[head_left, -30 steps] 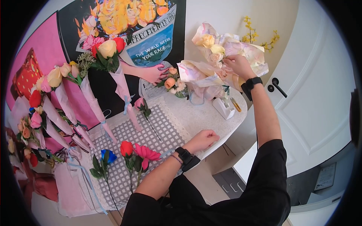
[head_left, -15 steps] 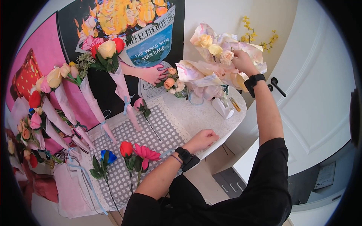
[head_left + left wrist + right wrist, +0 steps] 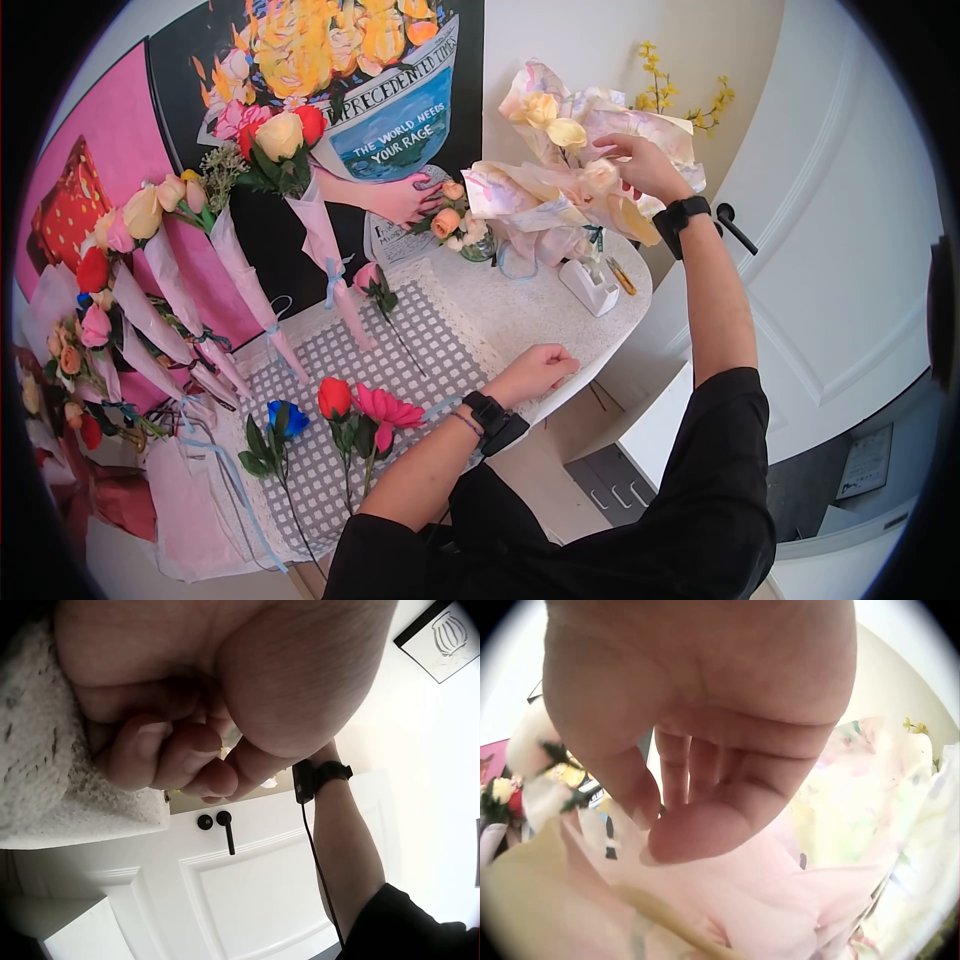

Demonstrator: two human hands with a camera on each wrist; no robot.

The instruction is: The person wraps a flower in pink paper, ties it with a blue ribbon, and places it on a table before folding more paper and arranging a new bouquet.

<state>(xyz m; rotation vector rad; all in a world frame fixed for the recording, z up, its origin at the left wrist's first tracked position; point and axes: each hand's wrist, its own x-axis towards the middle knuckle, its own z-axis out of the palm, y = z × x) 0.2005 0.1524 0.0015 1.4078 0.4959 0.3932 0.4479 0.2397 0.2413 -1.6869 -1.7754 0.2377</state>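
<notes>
My right hand point(image 3: 648, 165) is over the bouquet wrapped in pale patterned paper point(image 3: 545, 195), at the back right of the table. Its fingers are loosely bent and apart, with nothing between thumb and fingertips in the right wrist view. Just left of that hand, a pale pink rose point(image 3: 600, 177) sits low in the wrapping. Two cream-yellow roses point(image 3: 566, 132) stand farther left in the same paper. My left hand point(image 3: 540, 370) rests on the table's front edge, fingers loosely curled and holding nothing, as the left wrist view also shows.
A white tape dispenser point(image 3: 590, 287) and a yellow cutter point(image 3: 622, 276) lie below the bouquet. On the checked cloth point(image 3: 330, 345) are a blue rose point(image 3: 289, 418), a red rose point(image 3: 334, 398) and a magenta flower point(image 3: 390, 417). Several pink-wrapped bouquets line the left. A white door point(image 3: 850, 250) stands right.
My right hand was among the roses, then drew the pale pink rose to the right. Now its fingers have come off that rose, which sits slightly lower. The left hand has stayed put.
</notes>
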